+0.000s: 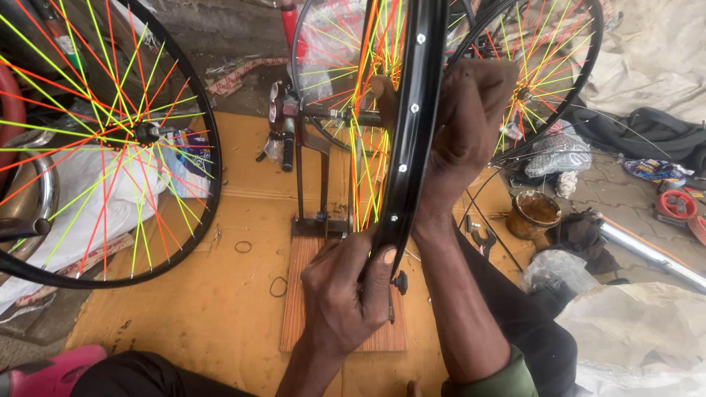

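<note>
Nearest the camera, the left hand (346,290) wraps the lower edge of a black metal bicycle rim (409,132), its fingers (334,265) curled shut around the rim and the thumb (384,259) pressed flat on the rim's face. Higher up, the right hand (467,121) clasps the same rim from the right side, fingers folded tight over its edge; a green sleeve cuff (493,378) shows at the bottom of that arm.

This rim stands upright, edge-on to the camera, laced with neon yellow and orange spokes (366,110), and sits in a dark metal truing stand (312,184) whose base is fixed to a ribbed wooden board (298,294). That board lies on a sheet of brown cardboard (220,294) spread over the ground.

Left of the stand leans a second black wheel with matching yellow and orange spokes (125,136). A third spoked wheel (548,66) stands behind the right hand. Near the right forearm sits a rusty round tin (533,213), with a black plier (483,241) just beside it.
</note>
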